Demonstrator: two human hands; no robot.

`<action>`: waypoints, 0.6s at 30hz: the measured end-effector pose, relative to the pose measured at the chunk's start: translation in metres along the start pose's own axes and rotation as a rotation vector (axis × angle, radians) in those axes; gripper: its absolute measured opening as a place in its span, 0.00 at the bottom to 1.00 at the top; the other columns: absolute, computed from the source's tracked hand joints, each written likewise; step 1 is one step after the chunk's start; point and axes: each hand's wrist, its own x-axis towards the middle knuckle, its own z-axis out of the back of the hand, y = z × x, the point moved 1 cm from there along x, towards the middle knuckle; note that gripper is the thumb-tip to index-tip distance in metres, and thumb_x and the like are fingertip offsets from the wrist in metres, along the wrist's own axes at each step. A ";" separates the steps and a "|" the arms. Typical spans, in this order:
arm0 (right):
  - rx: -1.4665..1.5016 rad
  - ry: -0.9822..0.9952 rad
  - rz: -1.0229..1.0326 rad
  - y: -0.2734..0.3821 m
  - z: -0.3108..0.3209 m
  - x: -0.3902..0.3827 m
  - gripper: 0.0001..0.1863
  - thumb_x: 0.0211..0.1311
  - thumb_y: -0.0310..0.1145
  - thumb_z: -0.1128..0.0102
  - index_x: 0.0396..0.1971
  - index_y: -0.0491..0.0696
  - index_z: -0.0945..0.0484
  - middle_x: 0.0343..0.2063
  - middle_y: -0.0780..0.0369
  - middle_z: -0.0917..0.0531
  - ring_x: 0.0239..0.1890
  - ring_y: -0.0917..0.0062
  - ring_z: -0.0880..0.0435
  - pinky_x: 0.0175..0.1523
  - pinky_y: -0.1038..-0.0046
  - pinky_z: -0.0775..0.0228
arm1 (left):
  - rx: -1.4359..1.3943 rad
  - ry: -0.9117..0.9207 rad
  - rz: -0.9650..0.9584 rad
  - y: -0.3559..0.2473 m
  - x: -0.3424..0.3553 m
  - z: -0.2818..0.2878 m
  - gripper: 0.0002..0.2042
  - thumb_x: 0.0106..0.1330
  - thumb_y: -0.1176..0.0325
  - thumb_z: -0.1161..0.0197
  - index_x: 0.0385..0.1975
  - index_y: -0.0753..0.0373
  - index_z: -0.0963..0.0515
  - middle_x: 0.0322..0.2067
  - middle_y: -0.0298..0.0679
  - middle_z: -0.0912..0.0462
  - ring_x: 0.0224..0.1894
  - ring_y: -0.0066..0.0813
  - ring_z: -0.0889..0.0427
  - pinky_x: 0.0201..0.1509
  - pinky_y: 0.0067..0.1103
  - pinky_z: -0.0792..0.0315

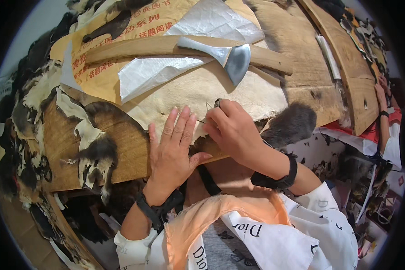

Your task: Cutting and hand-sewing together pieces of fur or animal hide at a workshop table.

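A pale hide [166,94], skin side up with dark fur along its near edge, lies on the wooden table in front of me. Flat on its near left part rests my left hand [173,146], fingers stretched out and thumb apart, holding nothing. Just to the right, my right hand [231,128] is closed in a pinch over the hide's near edge. A thin needle [201,121] seems to stick out of the pinch toward my left hand, with a fine thread loop above it. A dark thimble-like ring [218,103] sits on a right finger.
Beyond the hide, a metal tool with a fan-shaped blade [237,63] lies across a long wooden bar [153,46]. Under them are a silvery sheet [216,22] and a yellow printed sack [103,76]. Fur scraps [96,153] lie left; another person's hand [381,96] is far right.
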 end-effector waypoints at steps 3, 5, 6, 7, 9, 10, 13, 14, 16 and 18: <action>-0.044 -0.014 -0.002 -0.002 -0.004 -0.002 0.08 0.45 0.29 0.41 0.23 0.44 0.31 0.26 0.58 0.32 0.31 0.65 0.31 0.38 0.69 0.34 | -0.015 0.039 0.014 0.001 0.001 0.005 0.38 0.54 0.43 0.47 0.62 0.58 0.44 0.65 0.37 0.48 0.67 0.36 0.50 0.62 0.51 0.59; -0.032 0.007 -0.012 -0.003 -0.003 -0.002 0.08 0.45 0.29 0.41 0.24 0.44 0.31 0.26 0.58 0.32 0.32 0.64 0.31 0.38 0.69 0.34 | -0.079 -0.137 -0.039 0.004 0.008 0.016 0.28 0.56 0.55 0.41 0.56 0.58 0.34 0.58 0.41 0.35 0.60 0.38 0.37 0.58 0.43 0.43; -0.033 0.004 -0.013 -0.003 -0.003 -0.002 0.08 0.45 0.29 0.41 0.24 0.44 0.31 0.26 0.58 0.32 0.32 0.64 0.31 0.38 0.69 0.34 | -0.078 -0.138 -0.042 0.010 0.012 0.017 0.28 0.56 0.55 0.41 0.56 0.58 0.34 0.58 0.41 0.35 0.60 0.38 0.37 0.58 0.43 0.43; -0.032 -0.004 -0.011 -0.004 -0.003 -0.002 0.08 0.45 0.29 0.41 0.24 0.44 0.30 0.26 0.58 0.32 0.32 0.65 0.31 0.38 0.69 0.34 | -0.350 -0.130 0.015 0.020 0.018 0.019 0.21 0.55 0.63 0.40 0.50 0.59 0.29 0.51 0.42 0.30 0.53 0.38 0.31 0.51 0.36 0.36; -0.027 -0.013 -0.009 -0.002 -0.003 -0.002 0.08 0.45 0.29 0.42 0.24 0.44 0.30 0.26 0.58 0.32 0.32 0.65 0.31 0.38 0.69 0.35 | -0.658 -0.239 0.037 0.021 0.033 0.023 0.10 0.51 0.80 0.38 0.34 0.62 0.21 0.31 0.40 0.23 0.31 0.35 0.22 0.31 0.20 0.28; -0.020 -0.022 -0.002 -0.001 -0.004 -0.002 0.08 0.45 0.29 0.42 0.24 0.44 0.30 0.26 0.58 0.32 0.31 0.65 0.31 0.37 0.70 0.35 | -0.657 -0.239 0.036 0.024 0.037 0.022 0.10 0.51 0.80 0.38 0.34 0.62 0.21 0.31 0.40 0.23 0.31 0.35 0.22 0.31 0.20 0.28; -0.042 -0.026 0.009 -0.002 -0.004 -0.002 0.08 0.45 0.29 0.42 0.24 0.44 0.30 0.26 0.58 0.32 0.31 0.66 0.32 0.37 0.70 0.35 | -0.690 -0.151 -0.052 0.032 0.045 0.014 0.09 0.50 0.78 0.36 0.33 0.64 0.21 0.31 0.39 0.24 0.30 0.32 0.23 0.31 0.21 0.28; -0.062 -0.014 0.019 -0.002 -0.004 -0.003 0.08 0.46 0.30 0.42 0.24 0.44 0.30 0.26 0.59 0.32 0.31 0.67 0.32 0.38 0.71 0.35 | -0.720 -0.140 -0.034 0.032 0.046 0.013 0.09 0.49 0.78 0.35 0.32 0.64 0.21 0.30 0.39 0.25 0.29 0.31 0.24 0.31 0.21 0.29; -0.091 0.012 0.027 -0.002 -0.004 -0.004 0.08 0.46 0.30 0.42 0.24 0.44 0.30 0.26 0.59 0.32 0.31 0.67 0.32 0.38 0.71 0.35 | -0.751 -0.128 -0.016 0.031 0.047 0.012 0.08 0.48 0.78 0.35 0.30 0.65 0.20 0.29 0.38 0.25 0.29 0.30 0.24 0.31 0.21 0.29; -0.122 0.035 0.038 -0.001 -0.004 -0.004 0.08 0.46 0.30 0.42 0.24 0.44 0.30 0.26 0.59 0.32 0.31 0.68 0.32 0.38 0.72 0.35 | -0.778 -0.110 0.009 0.031 0.048 0.012 0.08 0.47 0.78 0.34 0.29 0.64 0.20 0.28 0.37 0.25 0.30 0.29 0.24 0.31 0.20 0.29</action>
